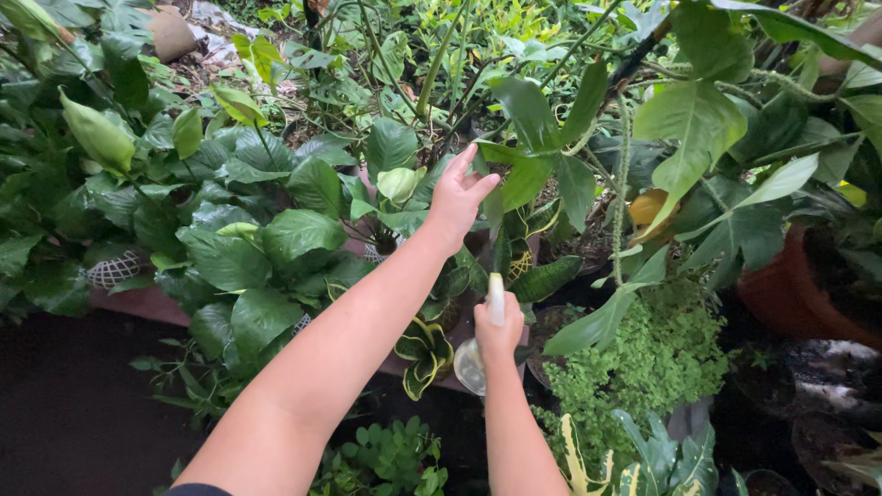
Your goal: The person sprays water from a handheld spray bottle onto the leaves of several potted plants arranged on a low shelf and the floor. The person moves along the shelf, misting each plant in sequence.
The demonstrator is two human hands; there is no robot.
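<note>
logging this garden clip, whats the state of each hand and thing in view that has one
left hand: raised, fingers on a broad green leaf
right hand: closed around a clear plastic spray bottle
clear plastic spray bottle: held tilted, pale nozzle up
terracotta clay pot: upright, planted
yellow-edged striped plant: upright, below the bottle

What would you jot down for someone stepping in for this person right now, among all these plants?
Left hand: raised, fingers on a broad green leaf, not closed around anything.
Right hand: lower, gripping a clear spray bottle with a pale nozzle, pointed into the foliage.
Around: variegated yellow-edged plant just left of the bottle, small-leaved fern-like plant to the right, terracotta pot at far right.
Done: cannot tell which leaves are already wet.
Left: probably spraying near the touched leaf.
</note>
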